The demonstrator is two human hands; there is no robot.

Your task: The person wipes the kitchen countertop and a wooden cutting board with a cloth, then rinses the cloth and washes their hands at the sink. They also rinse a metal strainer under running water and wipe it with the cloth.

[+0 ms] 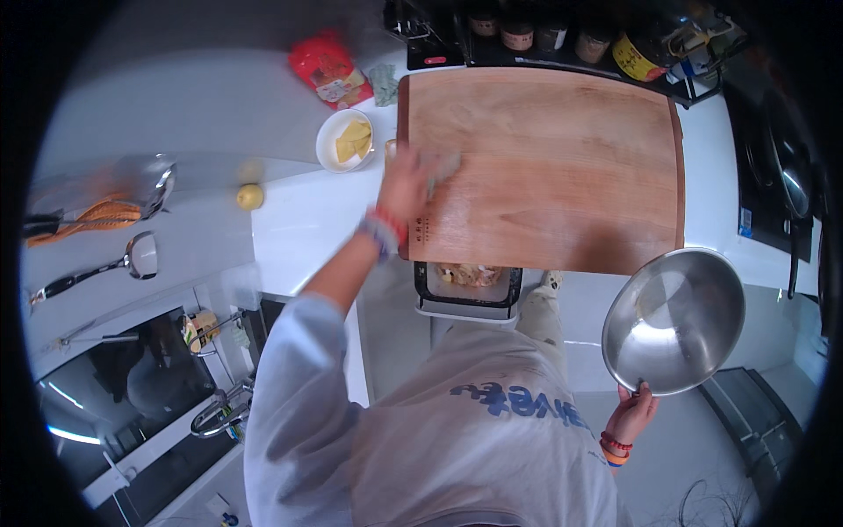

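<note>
My left hand (405, 181), blurred, is over the left part of a large wooden cutting board (546, 165). Under its fingers is a pale greenish thing (444, 168) that looks like a cloth. Off the board's near right corner, my right hand (635, 408) grips the rim of a stainless steel bowl (675, 323); the bowl is tilted and its inside shows no contents. Left of the board stands a white bowl (326, 141) with flat yellow pieces (354, 140). A crumpled green cloth (384, 84) lies by the board's far left corner.
Below the board's near edge, a black-rimmed bin (467, 303) holds scraps. Jars (517, 36) line a black rack behind. A red package (331, 71) and a yellow round fruit (250, 196) are at left. Farther left hang utensils (141, 255). A black pan (790, 171) is at right.
</note>
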